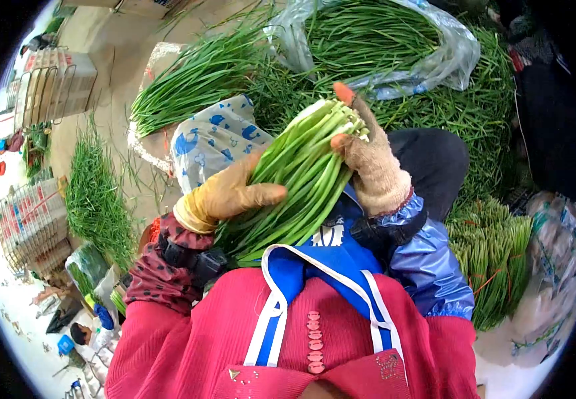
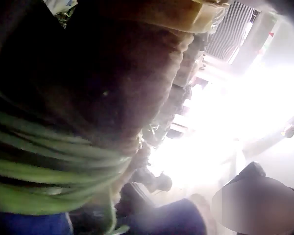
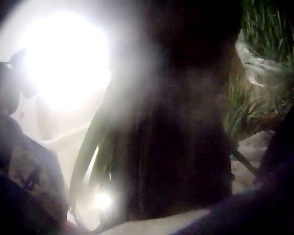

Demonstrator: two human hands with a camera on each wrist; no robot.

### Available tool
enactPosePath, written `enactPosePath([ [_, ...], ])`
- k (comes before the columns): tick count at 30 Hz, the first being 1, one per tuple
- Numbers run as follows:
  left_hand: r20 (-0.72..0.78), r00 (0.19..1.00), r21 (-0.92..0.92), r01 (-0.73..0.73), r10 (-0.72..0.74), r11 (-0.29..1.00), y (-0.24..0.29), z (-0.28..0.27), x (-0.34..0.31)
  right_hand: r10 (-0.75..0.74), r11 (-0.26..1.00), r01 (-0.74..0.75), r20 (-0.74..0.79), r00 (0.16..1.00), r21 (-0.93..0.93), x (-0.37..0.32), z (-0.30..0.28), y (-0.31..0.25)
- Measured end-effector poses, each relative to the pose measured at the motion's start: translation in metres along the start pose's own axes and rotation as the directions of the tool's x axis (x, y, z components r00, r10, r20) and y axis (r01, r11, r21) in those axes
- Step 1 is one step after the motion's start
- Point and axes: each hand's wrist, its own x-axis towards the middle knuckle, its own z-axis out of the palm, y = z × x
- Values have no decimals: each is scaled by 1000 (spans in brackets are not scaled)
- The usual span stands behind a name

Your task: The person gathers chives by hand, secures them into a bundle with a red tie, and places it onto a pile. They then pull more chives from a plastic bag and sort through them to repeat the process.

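Note:
A thick bunch of garlic chives [image 1: 304, 169] lies slantwise over the person's lap, pale cut ends toward the upper right. The left hand [image 1: 231, 193], in a yellowish glove, grips it from the left, its thumb across the stalks and its other fingers hidden behind them. At the cut ends is the right hand [image 1: 373, 159], in a knitted glove with orange fingertips; its thumb and a finger are spread straight around the ends. Green stalks [image 2: 54, 181] cross the lower left wrist view. Glare and shadow hide most of the right wrist view.
Loose chives [image 1: 198, 83] lie on a board beside a whale-print cloth [image 1: 215, 136]. A plastic bag [image 1: 461, 56] of chives stands at the back over strewn leaves. Tied bunches [image 1: 491, 259] stand at right, near a clear bag [image 1: 557, 266]. Wrapped boxes [image 1: 55, 86] are at left.

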Motion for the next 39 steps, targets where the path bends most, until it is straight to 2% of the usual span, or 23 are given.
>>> enactPosePath([
  [2,-9,989,-99,-146,146,984,1,2,2,23,999,-21,57,998,-33,3,2,-4],
  [5,-190,974,497,-13,124,868,14,17,2,-18,994,28,93,995,-106,1,8,-6],
  [7,-280,954,682,118,109,722,20,28,7,-114,983,133,152,982,-126,-1,15,-3],
  [8,-306,948,721,173,85,671,23,34,7,-44,985,69,159,986,-155,-5,21,-10],
  [12,-279,948,768,122,156,629,7,42,10,-210,839,289,217,953,-460,-19,42,-13],
  [15,-282,942,751,97,183,653,10,51,15,-34,883,9,-46,998,-470,-14,56,-23],
  [16,-320,929,759,134,186,637,10,52,16,-139,849,106,-25,990,-518,-9,51,-17],
  [19,-423,887,753,232,183,615,11,58,18,-133,831,83,-51,990,-550,-3,50,-26],
  [20,-403,903,721,214,148,659,19,56,16,-136,888,107,-32,990,-448,4,48,-30],
  [22,-195,859,807,-134,473,576,4,33,13,-298,887,292,42,954,-357,24,44,-55],
  [23,-220,895,711,-126,389,692,11,24,3,-369,829,384,118,922,-405,28,44,-86],
  [24,-197,860,698,-214,471,683,5,7,-3,-433,758,475,201,879,-446,26,46,-124],
  [26,-232,777,866,-109,585,488,-10,-28,-19,-505,592,747,583,637,-303,15,63,-181],
  [28,-331,809,841,19,485,541,-8,-54,-42,-469,422,886,790,395,-192,4,94,-228],
  [29,-331,802,842,13,498,539,-7,-67,-51,-480,253,926,794,372,-281,14,96,-252],
  [30,-325,800,843,3,505,538,-8,-77,-57,-519,-73,840,739,429,-538,30,88,-284],
  [31,-318,811,842,4,491,539,0,-83,-65,-531,-237,704,696,483,-669,44,87,-299],
  [32,-322,809,844,10,493,536,13,-89,-73,-667,305,712,392,634,-632,59,106,-286],
  [34,-196,800,912,-63,567,404,32,-111,-76,-599,24,767,606,524,-641,50,134,-276],
  [35,-189,798,816,-197,572,543,52,-104,-75,-512,236,734,561,651,-636,38,156,-261],
  [36,-189,800,677,-314,569,666,74,-89,-71,-449,28,742,655,608,-669,39,159,-260],
  [38,-67,767,527,-516,638,676,104,-78,-53,-365,229,715,623,692,-660,43,176,-231],
  [39,37,705,588,-588,708,555,118,-75,-37,-293,246,692,629,721,-679,46,181,-216],
])
